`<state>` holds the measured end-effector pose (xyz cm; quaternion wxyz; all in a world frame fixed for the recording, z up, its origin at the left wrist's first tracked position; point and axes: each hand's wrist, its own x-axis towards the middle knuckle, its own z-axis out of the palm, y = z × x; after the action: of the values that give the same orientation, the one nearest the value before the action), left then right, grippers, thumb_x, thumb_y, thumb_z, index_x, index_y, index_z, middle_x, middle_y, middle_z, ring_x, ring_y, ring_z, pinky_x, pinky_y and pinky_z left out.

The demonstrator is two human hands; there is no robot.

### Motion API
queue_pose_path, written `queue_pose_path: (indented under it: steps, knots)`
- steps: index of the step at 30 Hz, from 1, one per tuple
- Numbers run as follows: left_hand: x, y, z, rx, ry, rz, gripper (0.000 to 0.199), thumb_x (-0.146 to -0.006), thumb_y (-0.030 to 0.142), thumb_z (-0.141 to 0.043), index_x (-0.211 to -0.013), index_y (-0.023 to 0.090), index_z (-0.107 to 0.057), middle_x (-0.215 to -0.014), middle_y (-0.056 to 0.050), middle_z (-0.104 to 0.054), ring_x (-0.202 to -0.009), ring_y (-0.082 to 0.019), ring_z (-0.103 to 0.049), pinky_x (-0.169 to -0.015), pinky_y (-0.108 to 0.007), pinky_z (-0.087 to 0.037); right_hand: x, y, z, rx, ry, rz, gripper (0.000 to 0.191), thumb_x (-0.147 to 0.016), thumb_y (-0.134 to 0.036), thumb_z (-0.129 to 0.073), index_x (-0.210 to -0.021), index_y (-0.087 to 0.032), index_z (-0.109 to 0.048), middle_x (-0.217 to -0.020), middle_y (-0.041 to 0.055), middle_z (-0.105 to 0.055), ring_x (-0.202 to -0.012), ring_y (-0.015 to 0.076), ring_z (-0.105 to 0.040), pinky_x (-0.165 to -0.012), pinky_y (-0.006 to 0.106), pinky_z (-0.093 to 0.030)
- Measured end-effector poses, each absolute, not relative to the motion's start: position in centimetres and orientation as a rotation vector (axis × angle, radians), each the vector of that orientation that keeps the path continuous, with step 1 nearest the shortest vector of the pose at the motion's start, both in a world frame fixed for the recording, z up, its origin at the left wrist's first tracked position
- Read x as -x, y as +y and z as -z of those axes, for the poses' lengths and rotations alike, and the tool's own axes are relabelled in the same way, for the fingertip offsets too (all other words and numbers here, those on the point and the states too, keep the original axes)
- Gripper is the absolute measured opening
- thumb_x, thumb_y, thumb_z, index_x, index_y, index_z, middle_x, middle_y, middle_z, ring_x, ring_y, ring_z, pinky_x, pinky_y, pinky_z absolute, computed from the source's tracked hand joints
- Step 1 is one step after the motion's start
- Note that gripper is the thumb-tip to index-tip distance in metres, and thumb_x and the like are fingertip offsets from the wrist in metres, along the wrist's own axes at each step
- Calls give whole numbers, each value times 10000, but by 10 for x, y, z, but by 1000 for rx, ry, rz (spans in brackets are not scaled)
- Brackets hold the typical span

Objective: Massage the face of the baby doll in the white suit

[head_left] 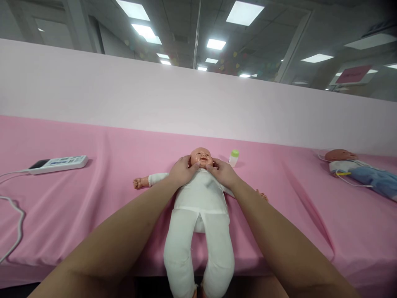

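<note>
Pink cloth: covers the table (77, 207) across the whole middle band of the frame; paler pink panel stands behind it.
Doll: baby doll (200, 203) in a white suit, on its back at frame centre, head toward the panel, legs hanging over the near table edge at bottom centre.
Left hand: left hand (182, 170) sits on the doll's shoulder and cheek, left of the head; fingers curled loosely around the side of the face, thumb tip touching the cheek. Not a fist, not a full grasp.
Right hand: right hand (223, 171) mirrors it on the right of the head; fingers bent, tips at the jaw and cheek, palm over the shoulder.
Contact: both thumbs on the face, hands apart from each other, head between them.
Progress: judging by the pose, the doll is already laid flat and dressed, hands placed at the face; the face work itself looks mid-way, nothing shows it finished. Bottle and meter untouched.
Bottle: small bottle with green cap (233, 157) upright just right of the doll's head, clear of the right hand.
Meter: white handheld device (58, 163) with a cable, left side of the frame, well apart from the hands.
Second doll: another doll (359, 169) lying at the right edge, partly under blue cloth, with thin wires near it.
</note>
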<state>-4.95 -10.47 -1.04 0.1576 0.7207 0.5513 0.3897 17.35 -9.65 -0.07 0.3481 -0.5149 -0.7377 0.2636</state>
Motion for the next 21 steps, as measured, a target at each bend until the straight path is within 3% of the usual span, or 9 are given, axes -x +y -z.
queue_pose_path:
  steps: [21]
  knots:
    - [50,-106,9,-2070,1586,-1096,563,-979,583,-536,-1359,184,-650,-1269,-149,-728,-1109,-292,-691,-934,-400,-540,-175,-96,2,1341,-1911,-687,555,-961,-572,-643,-1425,-267,-632,-1351,84,-730,-1191,251,-716,-1062,400,-547]
